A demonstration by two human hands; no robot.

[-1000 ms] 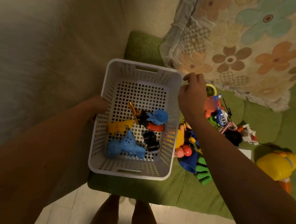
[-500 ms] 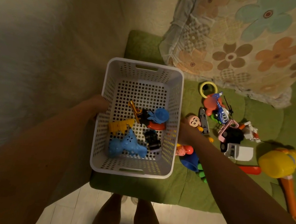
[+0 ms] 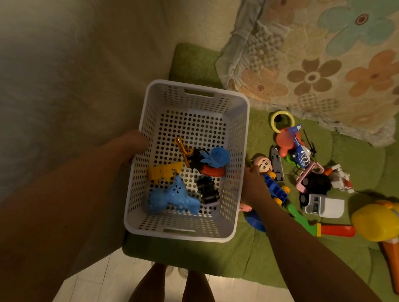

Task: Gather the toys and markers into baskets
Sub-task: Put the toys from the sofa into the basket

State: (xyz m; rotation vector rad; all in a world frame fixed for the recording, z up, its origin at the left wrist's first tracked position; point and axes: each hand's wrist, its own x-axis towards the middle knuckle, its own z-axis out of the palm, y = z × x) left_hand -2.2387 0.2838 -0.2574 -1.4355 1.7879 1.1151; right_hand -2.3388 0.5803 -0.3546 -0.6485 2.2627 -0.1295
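While the white basket [image 3: 144,123] sits on the green mat [image 3: 251,259], the left hand [image 3: 136,144] lies against the outside of the basket's left wall, about midway along it. Its fingers are hidden by the rim, so I cannot tell whether they grip. Just outside the basket's right wall, the right hand [image 3: 250,183] has its fingers curled on a monkey-faced figure [image 3: 263,163], pinching it just below the head, and a blue block toy [image 3: 275,189] lies against that hand on the side away from the basket. Inside the basket are a blue toy [image 3: 171,198] toward the near end, a yellow fence piece [image 3: 164,169] by the left wall, a black car [image 3: 207,191] by the right wall, a blue cup-shaped toy [image 3: 217,156] above a red piece [image 3: 212,171], and a yellow digger [image 3: 184,149]. Loose on the mat to the right of the basket are a yellow ring [image 3: 283,112], a blue helicopter [image 3: 301,155], a grey boat [image 3: 277,164], a pink car [image 3: 310,178] and a white truck [image 3: 324,207]. Farthest from the basket is a yellow toy hammer [image 3: 381,219] with an orange handle. A floral quilt [image 3: 327,53] hangs beyond the basket's far right corner, and the person's legs [image 3: 173,293] stand below its near end.
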